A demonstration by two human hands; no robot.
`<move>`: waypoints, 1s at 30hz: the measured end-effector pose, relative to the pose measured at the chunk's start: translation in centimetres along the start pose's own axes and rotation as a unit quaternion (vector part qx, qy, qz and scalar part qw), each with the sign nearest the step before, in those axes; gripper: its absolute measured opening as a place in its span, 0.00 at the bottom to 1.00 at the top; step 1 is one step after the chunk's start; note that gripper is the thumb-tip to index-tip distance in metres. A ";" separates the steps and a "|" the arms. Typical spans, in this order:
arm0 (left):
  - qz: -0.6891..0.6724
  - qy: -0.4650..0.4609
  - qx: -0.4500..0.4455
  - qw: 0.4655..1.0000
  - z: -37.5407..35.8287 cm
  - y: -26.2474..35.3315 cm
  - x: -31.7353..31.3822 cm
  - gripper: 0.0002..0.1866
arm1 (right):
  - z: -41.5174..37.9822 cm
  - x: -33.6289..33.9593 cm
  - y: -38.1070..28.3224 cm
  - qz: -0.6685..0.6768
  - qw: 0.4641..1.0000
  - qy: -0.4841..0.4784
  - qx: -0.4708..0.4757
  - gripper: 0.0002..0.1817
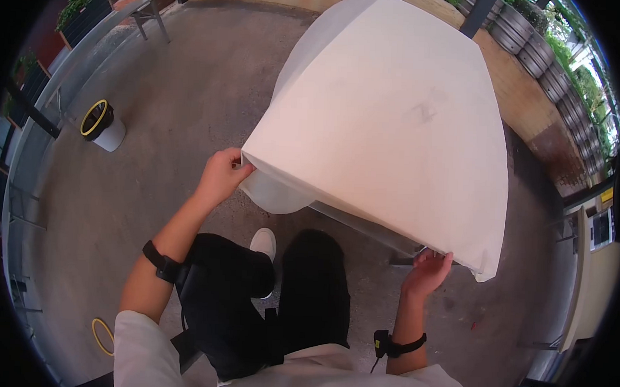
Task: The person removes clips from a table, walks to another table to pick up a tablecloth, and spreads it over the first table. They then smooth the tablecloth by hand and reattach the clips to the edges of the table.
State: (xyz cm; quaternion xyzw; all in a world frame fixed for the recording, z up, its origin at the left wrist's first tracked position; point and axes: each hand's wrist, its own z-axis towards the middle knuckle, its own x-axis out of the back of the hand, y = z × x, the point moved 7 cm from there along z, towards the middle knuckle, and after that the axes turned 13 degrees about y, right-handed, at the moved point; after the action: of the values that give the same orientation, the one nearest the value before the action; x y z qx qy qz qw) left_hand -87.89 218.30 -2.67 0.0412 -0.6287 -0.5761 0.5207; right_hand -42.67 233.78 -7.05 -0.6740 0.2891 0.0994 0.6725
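A large white cloth (pixel 387 121) lies over a table and hangs down past its edges. At the cloth's near left corner, my left hand (pixel 222 175) pinches the fabric between thumb and fingers. My right hand (pixel 427 272) is at the near right part of the cloth's edge, its fingers curled at the hem and partly under it. A faint grey mark shows on the top of the cloth. Below the near edge, part of the table's frame (pixel 363 225) is visible.
A white bin (pixel 110 136) with a black liner and yellow rim stands on the floor at the left. Metal kegs (pixel 510 30) line the wall at the upper right. A yellow ring (pixel 102 336) is at the lower left. A counter (pixel 575 271) runs along the right.
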 end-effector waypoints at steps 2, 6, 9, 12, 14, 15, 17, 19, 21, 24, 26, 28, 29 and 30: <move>0.007 -0.009 0.025 1.000 0.3 -0.8 -0.3 0.13 | -1.9 -0.4 2.4 -0.080 0.995 -0.020 0.047 0.14; 0.036 0.017 0.070 0.997 0.2 -1.0 0.1 0.13 | -7.9 -3.1 10.0 -0.271 0.939 -0.208 0.047 0.15; 0.032 0.038 0.099 0.994 0.2 -1.9 -0.1 0.12 | -13.0 -11.1 11.3 -0.285 0.858 -0.386 0.184 0.22; 0.010 0.050 0.123 0.991 -0.2 -3.0 -1.1 0.12 | -16.5 -17.0 12.1 -0.288 0.821 -0.400 0.287 0.29; -0.026 0.052 0.145 0.988 -0.5 -3.9 -1.9 0.13 | -17.7 -19.5 13.3 -0.305 0.828 -0.373 0.286 0.32; -0.051 0.050 0.161 0.984 -0.5 -4.5 -2.4 0.13 | -18.0 -20.4 14.0 -0.310 0.830 -0.370 0.279 0.35; -0.084 0.042 0.187 0.978 -0.8 -4.5 -2.9 0.13 | -18.5 -21.9 15.2 -0.320 0.833 -0.367 0.265 0.39; -0.100 0.034 0.211 0.972 -1.3 -2.8 -2.8 0.13 | -18.5 -22.2 16.6 -0.329 0.842 -0.343 0.255 0.35; -0.129 -0.024 0.226 0.965 -1.4 -2.4 -3.1 0.13 | -18.0 -22.1 18.4 -0.328 0.852 -0.328 0.242 0.29; -0.232 -0.082 0.276 0.929 -1.5 -3.3 -3.1 0.17 | -16.3 -21.8 19.7 -0.301 0.871 -0.312 0.232 0.18; -0.345 -0.091 0.337 0.871 -1.4 -3.7 -3.3 0.20 | -15.8 -22.0 19.0 -0.267 0.885 -0.292 0.247 0.12; -0.476 -0.078 0.409 0.775 -0.7 -3.9 -3.4 0.23 | -15.7 -21.9 18.6 -0.248 0.889 -0.287 0.257 0.13; -0.460 -0.061 0.415 0.783 -0.3 -4.4 -3.7 0.21 | -16.0 -22.0 18.4 -0.236 0.891 -0.286 0.261 0.14; -0.458 -0.055 0.412 0.786 -0.2 -4.8 -4.4 0.21 | -16.2 -22.0 18.4 -0.234 0.891 -0.296 0.253 0.15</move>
State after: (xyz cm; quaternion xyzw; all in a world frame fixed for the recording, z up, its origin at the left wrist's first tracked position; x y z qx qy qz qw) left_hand -88.40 219.45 -9.01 0.5033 -0.7412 -0.4341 0.0945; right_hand -74.33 225.16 -9.95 -0.4680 -0.0739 0.0579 0.8787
